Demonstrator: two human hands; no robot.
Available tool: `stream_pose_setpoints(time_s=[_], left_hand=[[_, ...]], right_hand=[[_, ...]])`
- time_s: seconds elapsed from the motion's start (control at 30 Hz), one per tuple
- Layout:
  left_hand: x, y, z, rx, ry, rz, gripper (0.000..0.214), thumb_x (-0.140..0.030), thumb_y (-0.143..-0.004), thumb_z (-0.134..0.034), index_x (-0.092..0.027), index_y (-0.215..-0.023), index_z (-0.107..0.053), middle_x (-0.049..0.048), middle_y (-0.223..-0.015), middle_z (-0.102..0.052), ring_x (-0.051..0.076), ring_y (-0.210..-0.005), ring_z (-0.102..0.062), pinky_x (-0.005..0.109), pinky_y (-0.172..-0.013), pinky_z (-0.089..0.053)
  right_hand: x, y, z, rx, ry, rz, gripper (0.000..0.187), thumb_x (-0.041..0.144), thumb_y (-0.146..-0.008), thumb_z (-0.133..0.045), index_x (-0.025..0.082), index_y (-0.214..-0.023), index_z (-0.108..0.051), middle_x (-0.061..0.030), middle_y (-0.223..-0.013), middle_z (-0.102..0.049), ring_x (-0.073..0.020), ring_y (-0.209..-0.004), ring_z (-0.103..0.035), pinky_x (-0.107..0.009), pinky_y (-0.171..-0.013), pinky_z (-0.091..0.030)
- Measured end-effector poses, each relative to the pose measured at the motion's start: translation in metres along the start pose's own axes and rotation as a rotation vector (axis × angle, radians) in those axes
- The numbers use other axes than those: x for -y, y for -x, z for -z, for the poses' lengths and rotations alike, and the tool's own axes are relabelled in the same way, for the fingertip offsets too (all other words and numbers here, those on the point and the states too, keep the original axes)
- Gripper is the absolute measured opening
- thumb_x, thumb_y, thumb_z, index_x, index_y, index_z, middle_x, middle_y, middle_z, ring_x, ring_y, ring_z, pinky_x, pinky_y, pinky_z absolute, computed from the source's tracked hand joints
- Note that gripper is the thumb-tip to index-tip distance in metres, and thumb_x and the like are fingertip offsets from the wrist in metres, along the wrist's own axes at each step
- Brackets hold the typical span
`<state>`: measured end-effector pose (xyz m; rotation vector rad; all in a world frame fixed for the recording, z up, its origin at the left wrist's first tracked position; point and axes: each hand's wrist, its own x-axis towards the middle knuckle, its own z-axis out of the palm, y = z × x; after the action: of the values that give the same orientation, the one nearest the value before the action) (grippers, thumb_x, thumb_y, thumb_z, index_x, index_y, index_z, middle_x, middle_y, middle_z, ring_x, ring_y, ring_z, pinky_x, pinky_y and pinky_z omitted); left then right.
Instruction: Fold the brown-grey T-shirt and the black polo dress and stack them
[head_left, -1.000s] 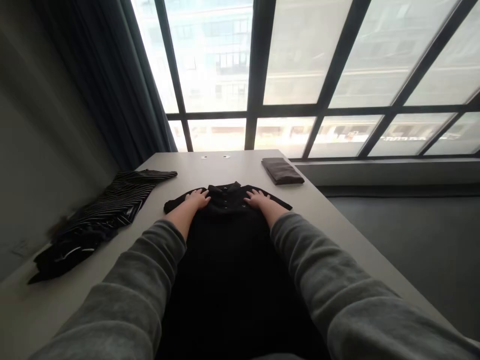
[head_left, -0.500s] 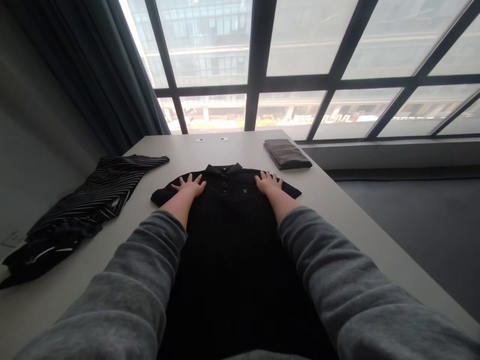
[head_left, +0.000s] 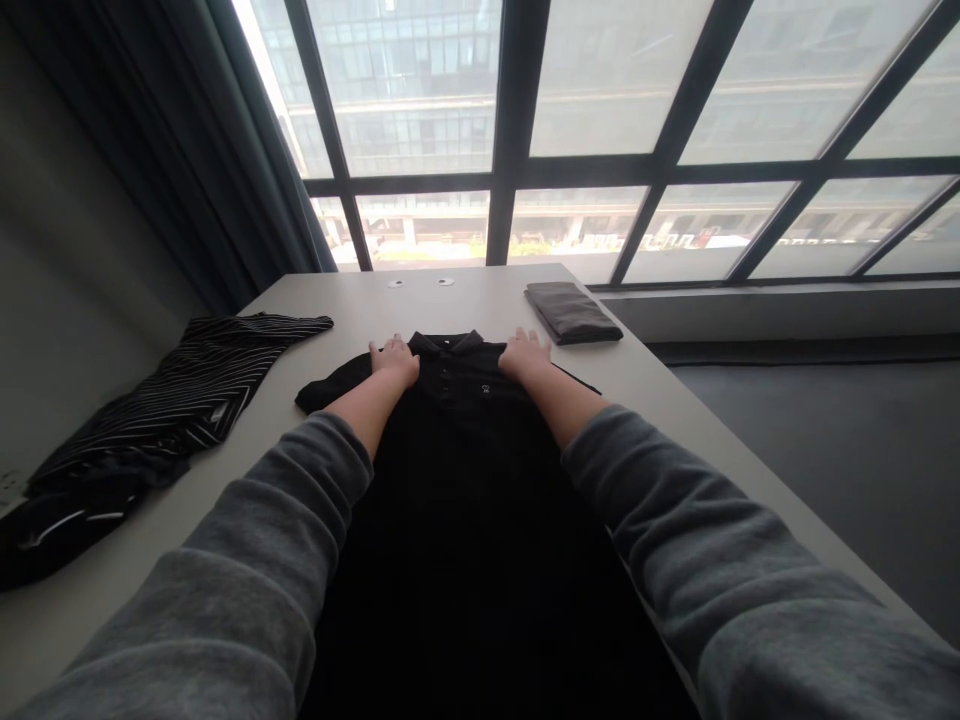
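A black short-sleeved polo shirt [head_left: 457,500] lies spread front side up, with its collar at the far end and a small pale logo on the chest. My left hand [head_left: 395,360] rests on the shoulder beside the collar, its fingers apart and bent slightly over the shirt's top edge. On the opposite shoulder, my right hand [head_left: 526,353] touches the fabric in much the same way, fingers apart. Neither hand visibly pinches the cloth. My forearms in grey sleeves cover parts of the shirt's sides, and its hem is out of view.
The shirt lies on a white table [head_left: 337,300]. A folded grey-brown cloth [head_left: 574,312] sits near the far right edge. Dark striped clothing [head_left: 187,385] lies along the left side. Beyond the table stand a large window and a dark curtain [head_left: 180,130].
Both hands have slid inward and slightly away from me, toward the collar and the top shoulder edge. Their fingers were spread flatter before. The shirt stays in place.
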<state>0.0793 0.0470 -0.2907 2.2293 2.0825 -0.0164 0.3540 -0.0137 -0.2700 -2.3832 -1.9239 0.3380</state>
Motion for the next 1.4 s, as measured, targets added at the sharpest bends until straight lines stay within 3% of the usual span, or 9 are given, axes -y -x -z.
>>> stream_pose_setpoints(time_s=[0.07,0.13,0.33,0.47,0.6,0.77,0.97,1.13,1.4], left_hand=[[-0.012,0.001,-0.007,0.005,0.023,-0.027,0.08,-0.055,-0.103,-0.022,-0.009,-0.169,-0.028,0.0185,-0.177,-0.019,0.036,-0.164,-0.016,0.061,-0.131,-0.015],[-0.016,0.001,-0.014,0.024,0.042,-0.022,0.082,-0.061,-0.102,-0.022,-0.013,-0.169,-0.03,0.0172,-0.177,-0.019,0.039,-0.163,-0.018,0.065,-0.129,-0.019],[-0.009,-0.01,-0.019,0.045,0.06,0.068,0.084,-0.073,-0.098,-0.022,-0.031,-0.171,-0.026,0.0029,-0.18,-0.009,0.046,-0.163,-0.006,0.078,-0.125,-0.008],[-0.01,-0.022,-0.019,0.047,0.08,0.135,0.08,-0.069,-0.099,-0.022,-0.036,-0.171,-0.024,-0.0014,-0.18,-0.007,0.046,-0.163,-0.004,0.08,-0.123,-0.006],[-0.004,-0.031,-0.021,0.026,0.091,0.196,0.076,-0.061,-0.101,-0.021,-0.033,-0.171,-0.022,0.0001,-0.181,-0.005,0.042,-0.164,-0.004,0.074,-0.126,-0.006],[0.028,-0.036,-0.021,-0.001,0.093,0.257,0.072,-0.055,-0.103,-0.023,-0.033,-0.171,-0.023,0.0054,-0.18,-0.009,0.04,-0.165,-0.008,0.075,-0.125,-0.011],[0.07,-0.032,-0.02,-0.03,0.093,0.292,0.074,-0.053,-0.103,-0.021,-0.025,-0.171,-0.025,0.009,-0.179,-0.012,0.041,-0.164,-0.013,0.076,-0.123,-0.017],[0.103,-0.025,-0.018,-0.049,0.093,0.236,0.073,-0.05,-0.104,-0.02,-0.019,-0.17,-0.028,0.0109,-0.178,-0.017,0.033,-0.164,-0.017,0.063,-0.129,-0.018],[0.155,0.005,-0.01,-0.101,0.1,0.151,0.065,-0.045,-0.107,-0.021,-0.022,-0.162,-0.046,0.0109,-0.174,-0.03,0.032,-0.161,-0.027,0.062,-0.128,-0.023]], right_hand=[[0.021,-0.011,0.002,-0.011,-0.027,0.125,0.067,0.05,-0.104,-0.044,0.014,-0.161,-0.048,-0.0186,-0.166,-0.04,-0.0349,-0.155,-0.035,-0.048,-0.132,-0.02],[0.034,-0.02,-0.004,0.026,-0.036,0.166,0.066,0.053,-0.105,-0.04,0.016,-0.159,-0.049,-0.0156,-0.166,-0.042,-0.0313,-0.154,-0.039,-0.043,-0.131,-0.026],[0.026,-0.038,-0.032,0.076,-0.004,0.126,0.072,0.061,-0.109,-0.023,0.029,-0.173,-0.015,-0.0041,-0.179,-0.002,-0.0328,-0.166,-0.002,-0.07,-0.129,-0.002],[0.02,-0.051,-0.033,0.086,0.003,0.09,0.072,0.066,-0.107,-0.022,0.037,-0.173,-0.014,-0.0003,-0.179,0.001,-0.0365,-0.165,0.002,-0.072,-0.127,0.0],[0.018,-0.059,-0.032,0.08,0.006,0.095,0.074,0.065,-0.107,-0.02,0.034,-0.173,-0.013,-0.0012,-0.179,0.001,-0.0357,-0.165,0.002,-0.071,-0.127,0.001],[0.012,-0.063,-0.035,0.059,0.018,0.046,0.079,0.065,-0.107,-0.016,0.024,-0.174,-0.011,-0.0071,-0.179,0.001,-0.0334,-0.165,0.001,-0.066,-0.129,0.002],[0.009,-0.062,-0.035,0.049,0.039,-0.002,0.081,0.065,-0.107,-0.014,0.021,-0.174,-0.008,-0.0092,-0.179,0.004,-0.0327,-0.165,0.001,-0.065,-0.129,0.003],[0.01,-0.059,-0.033,0.048,0.044,-0.002,0.08,0.065,-0.107,-0.015,0.021,-0.174,-0.009,-0.0076,-0.179,0.004,-0.0324,-0.165,0.0,-0.065,-0.13,0.002],[0.007,-0.056,-0.038,-0.006,0.023,0.022,0.079,0.063,-0.107,-0.017,0.019,-0.174,-0.015,-0.0083,-0.178,-0.003,-0.0329,-0.165,-0.005,-0.065,-0.13,-0.002]])
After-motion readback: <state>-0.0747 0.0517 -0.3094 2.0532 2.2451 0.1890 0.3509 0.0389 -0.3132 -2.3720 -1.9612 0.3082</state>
